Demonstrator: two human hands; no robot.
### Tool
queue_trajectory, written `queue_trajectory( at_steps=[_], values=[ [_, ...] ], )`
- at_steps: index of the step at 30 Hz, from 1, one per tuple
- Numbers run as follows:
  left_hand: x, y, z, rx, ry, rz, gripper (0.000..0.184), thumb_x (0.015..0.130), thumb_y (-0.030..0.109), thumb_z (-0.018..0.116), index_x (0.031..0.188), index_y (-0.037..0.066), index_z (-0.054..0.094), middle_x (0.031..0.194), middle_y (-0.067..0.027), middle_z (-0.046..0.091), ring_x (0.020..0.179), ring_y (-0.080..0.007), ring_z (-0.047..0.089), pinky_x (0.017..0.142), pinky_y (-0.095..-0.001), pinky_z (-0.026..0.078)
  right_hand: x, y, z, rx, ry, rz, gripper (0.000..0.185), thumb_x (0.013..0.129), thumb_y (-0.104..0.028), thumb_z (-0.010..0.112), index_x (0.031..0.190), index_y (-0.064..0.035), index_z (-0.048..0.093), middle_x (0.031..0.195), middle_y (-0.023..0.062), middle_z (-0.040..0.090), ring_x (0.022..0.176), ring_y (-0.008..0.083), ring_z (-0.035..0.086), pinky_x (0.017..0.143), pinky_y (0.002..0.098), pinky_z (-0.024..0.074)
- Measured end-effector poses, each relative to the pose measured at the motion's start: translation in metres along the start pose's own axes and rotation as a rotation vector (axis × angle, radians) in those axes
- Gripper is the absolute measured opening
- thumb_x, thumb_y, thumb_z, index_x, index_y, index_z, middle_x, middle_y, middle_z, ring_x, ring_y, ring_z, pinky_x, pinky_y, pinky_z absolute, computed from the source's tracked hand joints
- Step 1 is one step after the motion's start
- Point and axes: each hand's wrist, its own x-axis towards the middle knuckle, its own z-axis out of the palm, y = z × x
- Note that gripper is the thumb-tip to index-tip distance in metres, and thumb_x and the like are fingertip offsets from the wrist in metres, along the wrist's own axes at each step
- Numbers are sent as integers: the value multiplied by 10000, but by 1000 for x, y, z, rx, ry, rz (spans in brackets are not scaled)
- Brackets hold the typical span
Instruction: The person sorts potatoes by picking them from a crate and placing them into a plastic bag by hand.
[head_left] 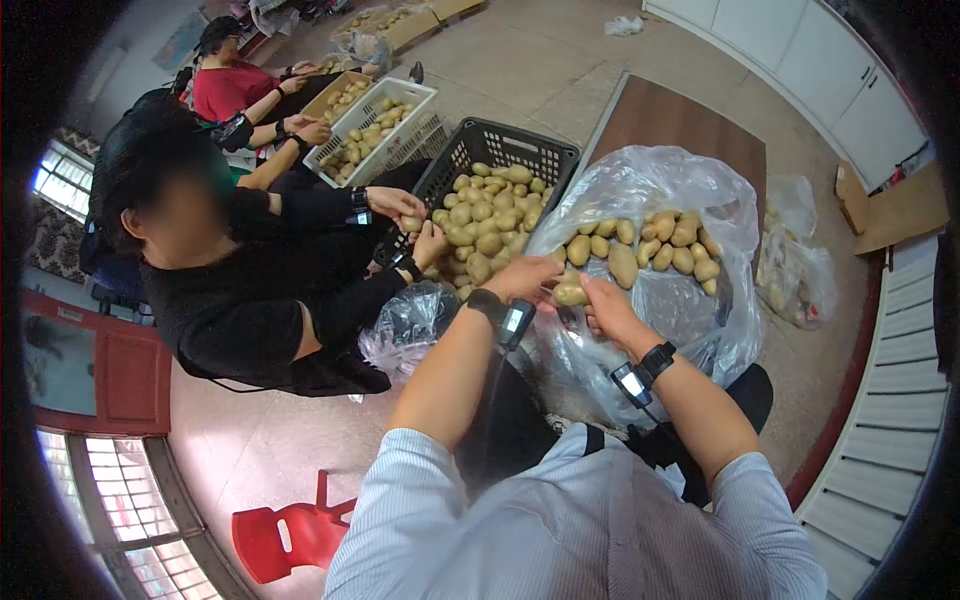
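Note:
A small yellow-brown potato (570, 292) is between my two hands, above the near edge of a clear plastic bag (672, 345). My left hand (527, 281) closes on it from the left. From the right, the thumb of my right hand (612, 312) presses on the same potato, its other fingers curled below. Just beyond, more potatoes (622, 264) lie in a loose band inside the spread bag. To the left of my hands stands a black crate (555, 152) holding many potatoes (484, 222).
A person in black (250, 290) sits at my left, both hands at the black crate, one holding a potato. Behind are a white crate (425, 98) of potatoes and a person in red (225, 92). The bag lies over a brown board (655, 115). A red stool (262, 545) stands behind left.

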Motion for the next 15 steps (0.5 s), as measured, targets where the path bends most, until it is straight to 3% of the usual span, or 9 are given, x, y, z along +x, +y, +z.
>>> queue_trajectory(
  at_steps=[1,4,6,7,8,10,12,13,15],
  values=[
    [3,-4,-4,1,1,1,461,877,300,648,1177,-20,504,1139,-205,560,895,-357,648,725,-435,580,-1,-3,1,0,0,-2,440,952,-453,453,1081,-57,596,716,12,534,545,92,449,461,254,365],
    [-5,0,2,596,-154,387,438,879,276,650,1162,-35,528,1070,-196,586,863,-307,661,671,-373,580,-3,-9,5,-24,10,-220,400,960,-399,465,1135,-62,589,785,23,567,566,92,467,504,249,400],
    [-21,16,16,29,-28,0,393,875,240,659,1143,-23,544,990,-153,610,784,-259,658,628,-338,560,0,-11,5,-162,-39,-267,380,961,-350,479,1179,-50,562,872,42,596,644,94,508,574,249,436],
    [-15,10,10,29,-33,-2,393,875,240,659,1143,-23,544,990,-153,610,784,-259,658,628,-338,560,-2,-14,5,-162,-33,-264,380,961,-350,479,1179,-50,562,872,42,596,644,94,508,574,249,436],
    [-7,-1,0,289,-85,246,372,875,227,659,1131,-18,544,959,-139,612,759,-249,649,613,-339,556,-4,-16,4,-178,-54,-254,391,957,-347,487,1199,-46,545,901,71,611,700,118,541,622,269,454],
    [-4,-2,-3,547,-147,497,351,876,214,659,1119,-13,544,928,-124,614,734,-239,641,598,-340,552,-2,-13,-2,-194,-65,-242,404,952,-344,494,1219,-42,528,930,101,627,755,142,575,669,288,472],
    [-3,1,-4,-127,52,53,331,886,208,649,1121,5,534,944,-106,611,735,-229,633,595,-347,547,17,7,-11,-331,17,-363,433,932,-332,521,1247,-36,502,1025,174,632,888,256,610,798,362,479],
    [-4,2,-5,-125,47,52,331,886,208,649,1121,5,534,944,-106,611,735,-229,633,595,-347,547,24,17,-17,-330,23,-361,433,932,-332,521,1247,-36,502,1025,174,632,888,256,610,798,362,479],
    [-7,0,-11,-126,146,115,312,902,218,628,1127,26,527,935,-93,606,710,-209,619,595,-335,548,33,30,-32,-827,246,-478,433,886,-278,555,1243,-38,509,1145,215,588,992,364,579,884,427,454]
  ],
)
